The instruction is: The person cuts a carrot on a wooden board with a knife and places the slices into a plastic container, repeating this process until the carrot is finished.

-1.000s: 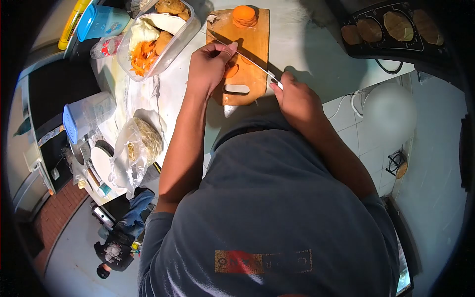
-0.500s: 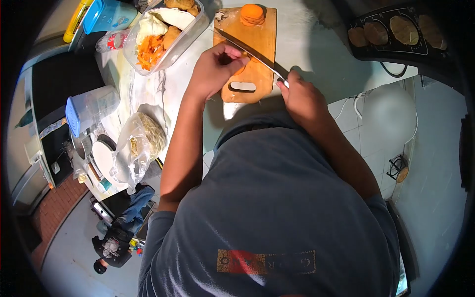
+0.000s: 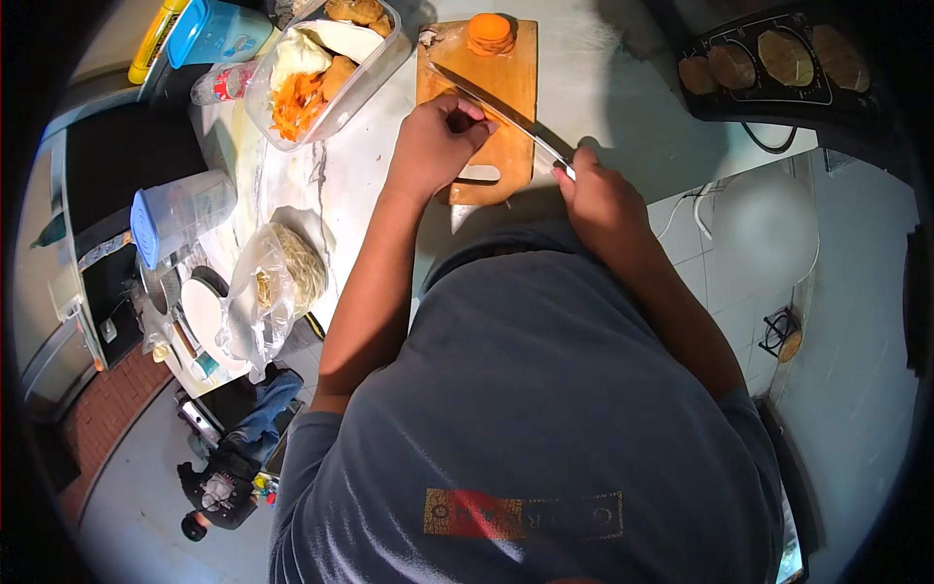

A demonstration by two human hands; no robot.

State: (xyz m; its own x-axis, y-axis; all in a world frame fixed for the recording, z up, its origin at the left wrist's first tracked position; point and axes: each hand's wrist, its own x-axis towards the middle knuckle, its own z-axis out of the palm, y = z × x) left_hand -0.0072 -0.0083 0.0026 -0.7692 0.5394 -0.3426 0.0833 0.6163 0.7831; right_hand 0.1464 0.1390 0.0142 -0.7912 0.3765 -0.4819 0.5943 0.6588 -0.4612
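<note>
A wooden cutting board (image 3: 506, 161) lies on the counter, with a slot handle at its near end. My right hand (image 3: 601, 190) is closed round the handle of a kitchen knife (image 3: 506, 112), whose blade slants across the board toward the upper left. Just left of the blade, my left hand (image 3: 438, 141) is closed in a pinch on a small orange carrot piece (image 3: 490, 121), mostly hidden by the fingers. A stack of round carrot slices (image 3: 490, 35) rests at the board's far end.
Left of the board stands a clear plastic container (image 3: 375, 73) with carrot peelings (image 3: 300, 102) and other vegetables. A bag of pale strands (image 3: 287, 268) and a blue-lidded tub (image 3: 146, 229) are farther left. A black cooktop (image 3: 778, 63) is at upper right. A person (image 3: 219, 487) is in the background.
My left hand has shifted slightly to the right and down, and less orange shows beneath it. The knife has moved slightly down and right relative to the board.
</note>
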